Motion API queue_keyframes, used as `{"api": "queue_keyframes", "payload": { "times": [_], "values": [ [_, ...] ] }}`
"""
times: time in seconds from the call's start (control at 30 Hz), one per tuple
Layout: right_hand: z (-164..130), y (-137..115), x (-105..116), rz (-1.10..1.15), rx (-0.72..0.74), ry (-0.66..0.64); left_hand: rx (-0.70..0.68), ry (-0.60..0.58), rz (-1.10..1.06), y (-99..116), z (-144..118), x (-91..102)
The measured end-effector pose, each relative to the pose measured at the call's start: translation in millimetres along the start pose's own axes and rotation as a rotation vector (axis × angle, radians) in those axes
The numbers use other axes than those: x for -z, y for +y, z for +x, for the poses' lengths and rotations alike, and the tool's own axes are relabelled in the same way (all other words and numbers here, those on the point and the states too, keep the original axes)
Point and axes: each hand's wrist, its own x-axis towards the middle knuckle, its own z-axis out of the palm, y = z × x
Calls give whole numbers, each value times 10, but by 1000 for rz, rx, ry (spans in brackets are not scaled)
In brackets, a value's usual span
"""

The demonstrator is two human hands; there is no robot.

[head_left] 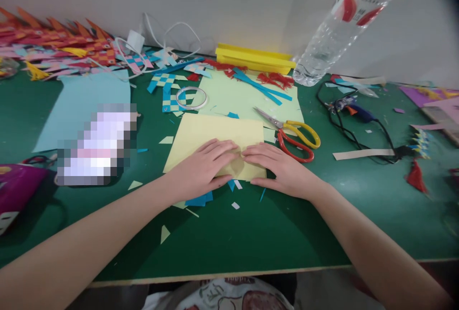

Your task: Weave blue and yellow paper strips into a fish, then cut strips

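A pale yellow sheet of paper [218, 128] lies on the green table in front of me; whether it is folded I cannot tell. My left hand [210, 164] rests flat over its lower middle, fingers stretched and pointing right. From the other side, my right hand [274, 166] lies on the lower right part, fingers out and thumb apart. The fingertips of both hands almost meet on the paper. Just beyond my right hand are scissors [292, 133] with one red and one yellow handle, blades partly over a pale green sheet [247, 94].
Paper scraps surround the sheet. A blurred-out phone [98, 147] lies left on a light blue sheet [96, 92]. Behind are a tape roll [191, 98], woven blue strips and a yellow folded strip [254, 59]. A plastic bottle [337, 37] stands back right, near a black-corded glue gun [358, 111].
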Motion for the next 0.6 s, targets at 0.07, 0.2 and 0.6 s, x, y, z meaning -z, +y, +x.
{"api": "queue_keyframes", "payload": {
  "times": [0.07, 0.2, 0.6],
  "values": [
    [2, -6, -14, -16, 3, 7, 5, 1, 1, 4, 1, 9],
    [-8, -18, -17, -40, 10, 6, 9, -7, 8, 11, 0, 27],
    [-10, -24, 0, -47, 7, -7, -13, -12, 50, -4, -12, 1]
  ]
}}
